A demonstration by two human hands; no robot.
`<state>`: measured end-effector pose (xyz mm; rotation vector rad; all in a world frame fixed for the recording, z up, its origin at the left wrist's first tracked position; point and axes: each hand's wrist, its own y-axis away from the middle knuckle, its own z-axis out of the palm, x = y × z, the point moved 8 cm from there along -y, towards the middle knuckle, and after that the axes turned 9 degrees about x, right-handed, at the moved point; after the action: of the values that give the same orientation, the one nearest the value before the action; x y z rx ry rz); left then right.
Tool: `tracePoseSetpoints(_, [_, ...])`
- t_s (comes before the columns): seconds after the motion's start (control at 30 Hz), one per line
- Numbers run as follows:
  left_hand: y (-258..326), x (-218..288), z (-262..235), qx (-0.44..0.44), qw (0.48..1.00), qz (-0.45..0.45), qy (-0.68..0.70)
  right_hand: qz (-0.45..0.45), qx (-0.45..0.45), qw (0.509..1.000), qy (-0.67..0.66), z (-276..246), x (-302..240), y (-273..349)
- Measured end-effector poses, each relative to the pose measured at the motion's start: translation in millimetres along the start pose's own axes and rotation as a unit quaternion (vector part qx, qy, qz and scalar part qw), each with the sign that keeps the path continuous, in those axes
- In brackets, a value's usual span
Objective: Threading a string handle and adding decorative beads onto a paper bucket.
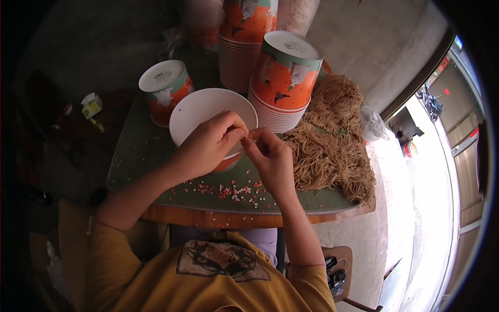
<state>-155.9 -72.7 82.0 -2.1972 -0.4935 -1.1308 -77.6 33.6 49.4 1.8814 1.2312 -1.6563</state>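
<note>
A white-lined paper bucket (200, 106) with an orange outside stands upright in front of me, mouth up. My left hand (210, 139) reaches across its near side, thumb and fingers pinched together at the right part of the rim. Close against it, my right hand (271, 158) is pinched too, its fingertips meeting the left ones. Whatever lies between the fingertips is too small to make out. Below the hands, small white and orange-pink paper dots (239, 193) are scattered on the table. Beside my right hand lies a loose bundle of tan cords (332, 164).
An upside-down bucket (165, 89) stands at the left, a stack of upturned buckets (286, 78) at the right, a taller stack (240, 60) behind. Another tan cord bundle (337, 101) lies by a clear plastic bag (373, 124). The green tabletop (138, 156) has a wooden edge (208, 217).
</note>
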Motion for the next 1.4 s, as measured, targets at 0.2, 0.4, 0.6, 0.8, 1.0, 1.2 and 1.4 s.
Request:
tracePoseSetpoints(0.2, [-2.3,-4.5,14.5,-0.039,0.983,-0.068,0.165,0.14,-0.05,0.95,-0.275,7.7,8.2,-0.3])
tracePoseSetpoints(0.4, [-8.4,-20.2,21.1,-0.016,0.969,-0.159,0.187,0.171,-0.042,0.945,-0.275,4.3,17.8,-0.4])
tracePoseSetpoints(0.6, [-13.5,-20.4,14.7,-0.035,0.958,-0.202,0.2,-0.124,-0.044,0.968,0.214,-36.0,-28.4,-1.1])
tracePoseSetpoints(0.8, [-15.8,-8.7,26.6,-0.068,0.981,-0.097,0.154,0.059,-0.18,0.972,-0.138,-24.5,-37.2,-12.1])
tracePoseSetpoints(1.0, [-12.8,-7.6,29.8,-0.116,0.979,-0.1,0.134,0.099,-0.059,0.982,-0.152,-24.8,13.6,-35.5])
tracePoseSetpoints(1.2, [-13.5,-20.5,28.9,-0.108,0.958,-0.194,0.18,0.027,0.043,0.989,-0.142,-33.5,16.2,-16.2])
tracePoseSetpoints(1.4, [-15.9,-19.0,28.4,-0.092,0.958,-0.197,0.186,-0.165,0.074,0.983,0.02,-34.1,-18.8,-4.7])
